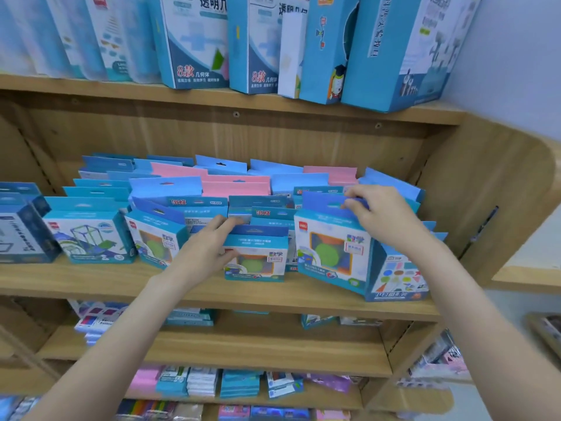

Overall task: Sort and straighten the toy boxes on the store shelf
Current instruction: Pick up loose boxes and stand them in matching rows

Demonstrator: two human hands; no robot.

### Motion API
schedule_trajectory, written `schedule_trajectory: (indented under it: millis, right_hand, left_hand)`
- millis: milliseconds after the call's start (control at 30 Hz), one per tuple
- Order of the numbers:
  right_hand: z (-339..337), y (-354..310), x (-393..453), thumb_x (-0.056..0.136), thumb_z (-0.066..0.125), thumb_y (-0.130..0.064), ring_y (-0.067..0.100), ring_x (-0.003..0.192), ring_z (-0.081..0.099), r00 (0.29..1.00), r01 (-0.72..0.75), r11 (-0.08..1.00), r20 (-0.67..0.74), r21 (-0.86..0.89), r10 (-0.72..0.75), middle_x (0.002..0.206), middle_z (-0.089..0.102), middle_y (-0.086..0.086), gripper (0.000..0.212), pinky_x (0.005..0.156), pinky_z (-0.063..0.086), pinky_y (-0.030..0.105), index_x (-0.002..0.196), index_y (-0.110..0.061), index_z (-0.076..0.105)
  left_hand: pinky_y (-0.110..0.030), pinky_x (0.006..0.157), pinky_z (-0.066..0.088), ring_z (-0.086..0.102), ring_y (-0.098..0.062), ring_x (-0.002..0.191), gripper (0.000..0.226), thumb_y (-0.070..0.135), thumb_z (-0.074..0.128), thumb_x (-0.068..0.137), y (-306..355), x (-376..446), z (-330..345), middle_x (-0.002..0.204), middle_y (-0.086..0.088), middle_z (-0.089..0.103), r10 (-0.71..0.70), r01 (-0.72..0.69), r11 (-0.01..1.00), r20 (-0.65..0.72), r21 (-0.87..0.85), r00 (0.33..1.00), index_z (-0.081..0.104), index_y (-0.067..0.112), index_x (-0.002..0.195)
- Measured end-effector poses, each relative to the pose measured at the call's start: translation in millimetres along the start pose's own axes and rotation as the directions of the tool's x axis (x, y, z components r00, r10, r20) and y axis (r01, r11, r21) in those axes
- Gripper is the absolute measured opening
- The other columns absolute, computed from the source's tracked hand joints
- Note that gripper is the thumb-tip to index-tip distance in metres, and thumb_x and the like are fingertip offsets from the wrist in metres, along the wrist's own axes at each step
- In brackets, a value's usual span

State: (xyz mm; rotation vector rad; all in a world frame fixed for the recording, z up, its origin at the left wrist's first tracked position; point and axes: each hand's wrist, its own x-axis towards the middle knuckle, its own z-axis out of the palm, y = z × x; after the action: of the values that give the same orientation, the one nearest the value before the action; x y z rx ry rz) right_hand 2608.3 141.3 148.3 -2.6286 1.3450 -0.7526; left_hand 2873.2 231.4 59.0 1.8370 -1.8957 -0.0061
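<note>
A single head-worn wide-angle camera faces forward and slightly down at the wooden shelf (212,294) from close range, within arm's reach; the upper shelf bows at the frame's top edge.

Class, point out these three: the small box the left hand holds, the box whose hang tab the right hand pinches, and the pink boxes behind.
Small box (255,262), head view, front face.
Tabbed box (331,253), head view, front window.
Pink boxes (236,186), head view, top tabs.

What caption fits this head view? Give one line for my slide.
Left hand grips a small toy box while right hand pinches a neighbouring box's hang tab.
</note>
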Motion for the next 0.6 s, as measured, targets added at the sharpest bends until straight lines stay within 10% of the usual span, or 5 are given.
schedule_trajectory:
  millis: [367,600]
  right_hand:
    - [63.3,-30.9,9.7,0.094,0.044,-0.019,0.029,0.093,0.058,0.971,0.204,0.975,0.104,0.091,-0.213,0.097,0.065,0.009,0.019,0.073,0.043,0.040,0.093,-0.007,0.060]
    - [96.3,-78.7,22.8,0.095,0.044,-0.023,0.014,0.081,0.052,0.920,0.340,0.923,0.142,0.178,-0.366,0.088,0.061,-0.005,0.019,0.064,0.038,0.032,0.095,-0.015,0.061]
  left_hand:
    - [-0.004,0.073,0.038,0.049,-0.006,0.099,0.045,0.026,0.063,0.084,-39.7,-71.2,-35.9,0.109,0.017,0.045,-0.023,0.033,0.986,0.064,-0.164,0.998,0.035,0.038,0.117]
    - [-0.020,0.066,0.051,0.054,-0.003,0.090,0.038,0.028,0.062,0.084,-73.8,-110.8,-73.6,0.112,0.014,0.049,-0.102,0.110,0.968,0.044,-0.225,0.994,0.039,0.046,0.109]
